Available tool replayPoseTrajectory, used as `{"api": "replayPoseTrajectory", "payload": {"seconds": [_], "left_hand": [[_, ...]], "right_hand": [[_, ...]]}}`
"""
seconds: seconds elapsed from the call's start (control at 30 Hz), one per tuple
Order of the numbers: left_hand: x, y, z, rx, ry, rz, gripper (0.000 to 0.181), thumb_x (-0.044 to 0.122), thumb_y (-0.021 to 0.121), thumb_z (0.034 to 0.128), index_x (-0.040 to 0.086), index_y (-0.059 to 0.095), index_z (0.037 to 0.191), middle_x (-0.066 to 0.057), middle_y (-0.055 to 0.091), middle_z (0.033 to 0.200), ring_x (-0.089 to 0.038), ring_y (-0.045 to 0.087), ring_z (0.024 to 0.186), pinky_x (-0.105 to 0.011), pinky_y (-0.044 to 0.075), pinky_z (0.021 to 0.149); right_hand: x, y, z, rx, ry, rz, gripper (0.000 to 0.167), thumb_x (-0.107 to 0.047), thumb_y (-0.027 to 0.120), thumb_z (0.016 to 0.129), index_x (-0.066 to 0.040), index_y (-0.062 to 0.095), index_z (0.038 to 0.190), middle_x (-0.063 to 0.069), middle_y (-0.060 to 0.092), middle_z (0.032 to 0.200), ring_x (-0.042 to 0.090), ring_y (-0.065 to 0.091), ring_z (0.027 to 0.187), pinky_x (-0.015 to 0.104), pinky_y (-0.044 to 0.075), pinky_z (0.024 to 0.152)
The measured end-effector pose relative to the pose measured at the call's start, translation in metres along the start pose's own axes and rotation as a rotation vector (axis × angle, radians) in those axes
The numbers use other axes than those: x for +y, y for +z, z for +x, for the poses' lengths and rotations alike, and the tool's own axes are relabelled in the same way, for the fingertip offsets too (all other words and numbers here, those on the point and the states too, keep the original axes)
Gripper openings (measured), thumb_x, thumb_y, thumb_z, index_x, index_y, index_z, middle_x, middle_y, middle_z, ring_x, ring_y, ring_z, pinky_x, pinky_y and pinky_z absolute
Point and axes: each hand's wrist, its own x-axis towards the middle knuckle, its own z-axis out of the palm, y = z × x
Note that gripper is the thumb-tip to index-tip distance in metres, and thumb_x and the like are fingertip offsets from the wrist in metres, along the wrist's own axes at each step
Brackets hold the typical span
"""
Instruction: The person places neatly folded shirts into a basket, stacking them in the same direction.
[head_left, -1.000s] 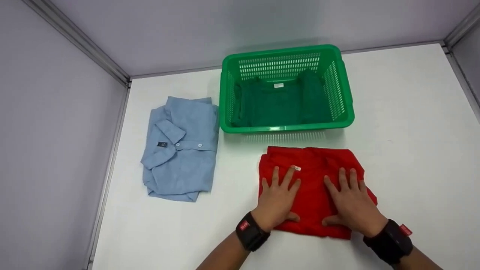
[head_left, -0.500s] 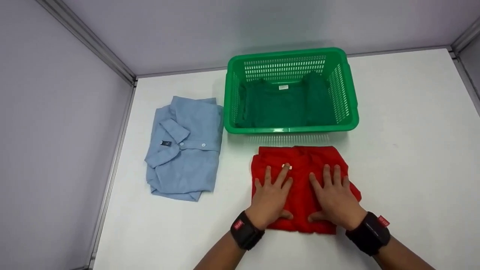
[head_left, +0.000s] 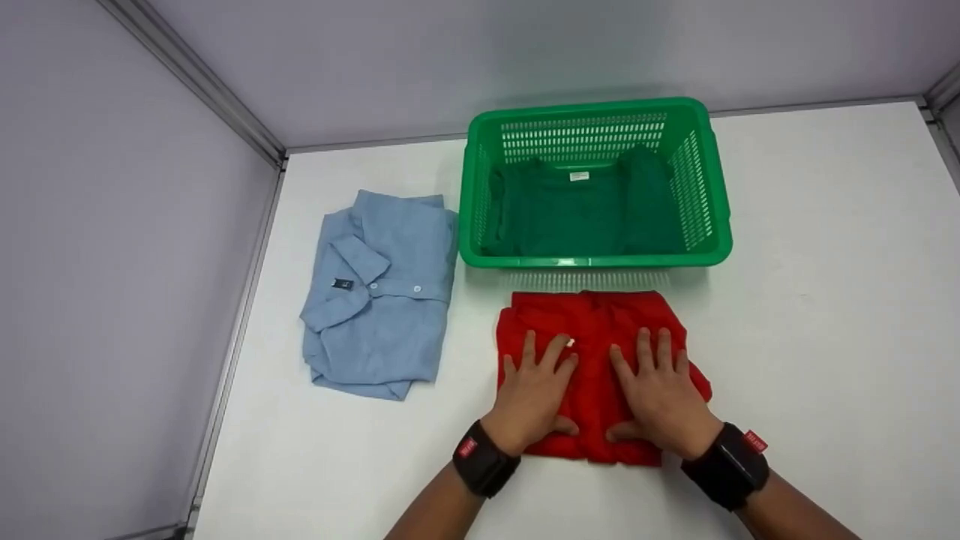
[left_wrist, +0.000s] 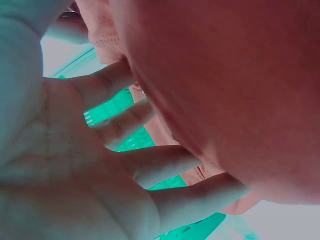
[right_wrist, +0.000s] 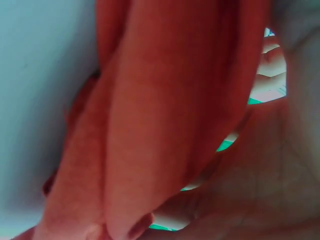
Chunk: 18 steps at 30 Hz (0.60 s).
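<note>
Pale panel walls with grey metal edging close in a white table on the sides seen from the head camera. In that view both hands lie palm down on a folded red garment near the front of the table, the left hand on its left half and the right hand on its right. Fingers are straight and spread wide, thumbs pointing inward; neither hand pinches the cloth. The left hand's forefinger touches or covers part of a small white tag. Counted: one red garment; one folded blue shirt to the left, with two pale buttons showing; one green basket behind the garment, holding dark green cloth, number of pieces unclear; two black wristbands, one per arm.

The left wrist view shows four fingers apart, their tips hidden behind a red bulge of the garment, basket green between them.

The right wrist view is filled by red folds beside the palm; those fingers are mostly hidden, so their spread cannot be told there.
</note>
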Motion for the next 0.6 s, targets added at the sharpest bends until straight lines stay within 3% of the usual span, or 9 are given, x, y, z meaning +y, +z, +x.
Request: {"api": "replayPoseTrajectory", "payload": {"seconds": [0.3,0.6], "left_hand": [[-0.0003,0.0006,-0.0020,0.037,0.014,0.004,0.093,0.055,0.089,0.0780,0.016,0.052,0.154,-0.006,0.041,0.161,-0.049,0.036,0.154,-0.071,0.049,0.107],[-0.0011,0.0033,-0.0060,0.044,0.013,0.006,0.095,0.055,0.087,0.0807,0.018,0.047,0.159,-0.005,0.038,0.168,-0.046,0.032,0.157,-0.070,0.047,0.110]], "right_hand": [[0.0008,-0.0001,-0.0015,0.016,-0.007,-0.009,0.115,-0.061,0.093,0.068,0.004,0.049,0.152,0.045,0.042,0.153,0.071,0.037,0.139,0.082,0.041,0.104],[0.0006,-0.0003,-0.0017,0.028,-0.012,0.001,0.116,-0.061,0.094,0.066,0.004,0.050,0.152,0.046,0.042,0.152,0.071,0.037,0.140,0.082,0.041,0.105]]}}
